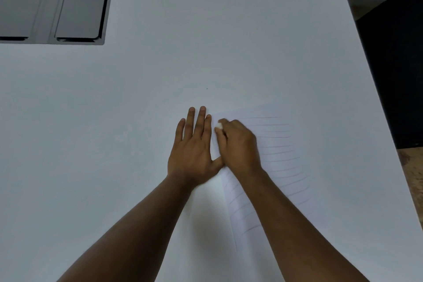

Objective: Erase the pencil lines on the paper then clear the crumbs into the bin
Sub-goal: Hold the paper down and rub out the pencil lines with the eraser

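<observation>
A white sheet of lined paper (283, 158) lies on the white table (160, 80), right of centre. Faint lines run across it. My left hand (194, 149) lies flat with straight fingers at the paper's left edge, its thumb reaching onto the sheet. My right hand (238, 144) sits on the paper's upper left part, fingers curled round a small white eraser (219, 125) that shows at the fingertips. The right forearm covers the paper's lower middle. No bin is in view.
A grey metal hatch with two panels (55, 0) is set into the table at the top left. The table's right edge runs diagonally down the right side. Beyond it stand a dark object (393, 71) and brown floor (412, 167).
</observation>
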The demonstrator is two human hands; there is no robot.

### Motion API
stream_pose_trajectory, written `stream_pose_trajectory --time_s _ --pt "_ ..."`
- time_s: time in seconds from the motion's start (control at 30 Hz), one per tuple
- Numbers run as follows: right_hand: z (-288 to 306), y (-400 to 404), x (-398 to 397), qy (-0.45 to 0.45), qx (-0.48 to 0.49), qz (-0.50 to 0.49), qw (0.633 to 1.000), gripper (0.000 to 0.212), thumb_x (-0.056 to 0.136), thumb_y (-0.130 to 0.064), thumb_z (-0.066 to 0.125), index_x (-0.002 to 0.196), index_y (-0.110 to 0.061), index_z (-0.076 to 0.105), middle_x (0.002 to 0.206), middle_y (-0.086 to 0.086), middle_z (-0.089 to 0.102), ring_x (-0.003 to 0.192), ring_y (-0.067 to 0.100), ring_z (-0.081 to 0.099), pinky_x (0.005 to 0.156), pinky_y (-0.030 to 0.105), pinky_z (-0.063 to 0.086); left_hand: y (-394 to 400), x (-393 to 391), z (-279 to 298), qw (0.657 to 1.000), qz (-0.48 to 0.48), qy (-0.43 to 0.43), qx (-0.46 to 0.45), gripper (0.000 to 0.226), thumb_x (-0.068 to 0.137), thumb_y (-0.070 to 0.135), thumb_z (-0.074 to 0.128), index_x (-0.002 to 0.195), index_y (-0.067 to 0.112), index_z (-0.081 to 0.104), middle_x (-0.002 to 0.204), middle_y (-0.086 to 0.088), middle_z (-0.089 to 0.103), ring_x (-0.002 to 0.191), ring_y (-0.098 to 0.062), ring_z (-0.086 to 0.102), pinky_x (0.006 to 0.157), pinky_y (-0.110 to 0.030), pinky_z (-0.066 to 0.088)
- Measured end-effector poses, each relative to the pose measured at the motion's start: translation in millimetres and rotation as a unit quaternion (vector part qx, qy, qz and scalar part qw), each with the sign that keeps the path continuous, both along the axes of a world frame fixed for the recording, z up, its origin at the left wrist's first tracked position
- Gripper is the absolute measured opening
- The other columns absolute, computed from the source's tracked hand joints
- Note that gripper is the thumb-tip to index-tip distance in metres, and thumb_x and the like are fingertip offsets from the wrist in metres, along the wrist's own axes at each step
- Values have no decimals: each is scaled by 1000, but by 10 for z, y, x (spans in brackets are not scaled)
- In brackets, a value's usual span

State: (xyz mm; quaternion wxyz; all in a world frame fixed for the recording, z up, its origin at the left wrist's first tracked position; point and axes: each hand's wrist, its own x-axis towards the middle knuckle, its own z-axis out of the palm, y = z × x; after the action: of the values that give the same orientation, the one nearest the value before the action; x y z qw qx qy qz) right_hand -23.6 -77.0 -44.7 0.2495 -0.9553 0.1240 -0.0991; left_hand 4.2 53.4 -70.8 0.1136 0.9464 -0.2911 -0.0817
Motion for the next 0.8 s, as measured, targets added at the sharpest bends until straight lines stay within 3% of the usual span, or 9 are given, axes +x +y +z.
stream_pose_trajectory --time_s 0.13,0.27,0.33,0.4,0.47,0.6,0.73,0.8 --pt "30 -305 85 -1 -20 -97 995 24 100 -21 54 107 -5 71 87 8 70 77 20 66 70 22 46 -40 -27 26 1000 17 8 -4 105 91 86 19 164 11 5 172 -6 -9 157 -24 -19 128 -48 -1" --pt "44 -93 22 -6 16 20 1000 23 100 -21 56 110 -7 71 90 7 69 78 17 65 72 24 52 -10 -8 0 1000 3 -1 1 103 91 83 19 163 11 6 172 -8 -6 157 -27 -15 128 -50 2" --pt "25 -75 10 -2 5 27 1000 23 100 -21 56 110 -7 71 91 7 69 79 17 65 73 24 52 -10 -6 0 1000 1 0 3 102 91 83 19 163 12 6 172 -8 -5 157 -27 -14 128 -50 2" --pt "39 -170 63 -7 6 -31 999 24 100 -21 55 111 -7 71 90 6 69 80 17 65 74 15 45 -24 -13 11 1000 7 1 1 102 92 83 18 164 11 7 172 -8 -5 157 -26 -15 128 -48 -1" --pt "101 -281 67 -19 74 -101 992 21 100 -21 56 110 -9 71 86 2 67 78 13 63 70 3 38 -35 -16 36 1000 12 9 -4 104 92 85 16 164 11 5 172 -6 -8 157 -24 -18 128 -48 -2" --pt "101 -292 -102 -62 164 -182 968 19 99 -22 59 111 -15 71 85 -5 64 78 8 61 71 5 42 -25 -27 40 1000 21 4 -23 99 95 81 18 164 13 -1 172 -6 -11 156 -23 -19 128 -47 -1" --pt "73 -178 -48 -119 240 -360 894 21 98 -21 59 115 -13 70 98 -5 67 87 5 62 73 1 41 -23 -25 62 1000 6 6 -2 100 93 83 14 164 14 -2 172 -4 -10 156 -22 -19 128 -48 -3" --pt "106 -108 32 -134 273 -398 865 19 97 -19 60 114 -14 68 97 -9 66 90 6 64 75 5 44 -20 -16 67 1000 -7 8 16 101 90 86 10 164 17 -2 172 -4 -12 156 -22 -21 127 -52 -3"
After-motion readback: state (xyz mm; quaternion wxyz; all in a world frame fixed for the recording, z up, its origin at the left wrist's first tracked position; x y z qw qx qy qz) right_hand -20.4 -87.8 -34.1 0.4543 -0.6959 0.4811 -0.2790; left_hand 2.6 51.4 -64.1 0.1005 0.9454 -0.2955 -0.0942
